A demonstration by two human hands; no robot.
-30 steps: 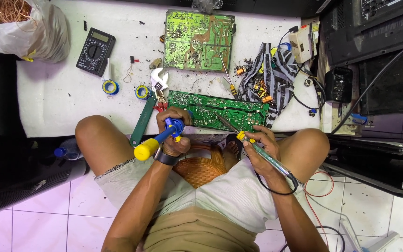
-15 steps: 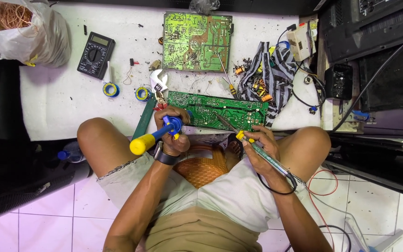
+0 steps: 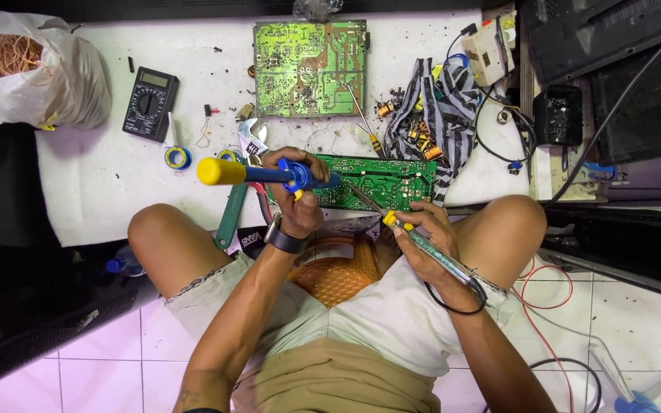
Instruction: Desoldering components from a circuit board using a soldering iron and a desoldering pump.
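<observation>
1. A white surface (image 3: 101, 191) on a tiled floor fills the upper picture, with the person seated at its 6 o'clock edge, knees against it.
2. The green circuit board (image 3: 392, 180) lies flat at that near edge, between the knees. The tip of the soldering iron (image 3: 415, 237) rests on its lower left part; no joint is clear enough to judge, so the rework looks mid-way, with board and tools all in use.
3. The right hand (image 3: 422, 237) is clamped around the iron's handle, at 5 o'clock of the board.
4. The left hand (image 3: 296, 191) is closed on the blue-and-yellow desoldering pump (image 3: 262, 172), whose nozzle meets the board's 9 o'clock end.
5. Against a second ago, the pump has swung up: its yellow end now points to 9 o'clock, level, instead of down toward the left knee.
6. Outward: a second green board (image 3: 309, 67) at 12 o'clock, a black multimeter (image 3: 150, 102) at 10 o'clock, and a plastic bag of copper wire (image 3: 32, 73) beyond it.
</observation>
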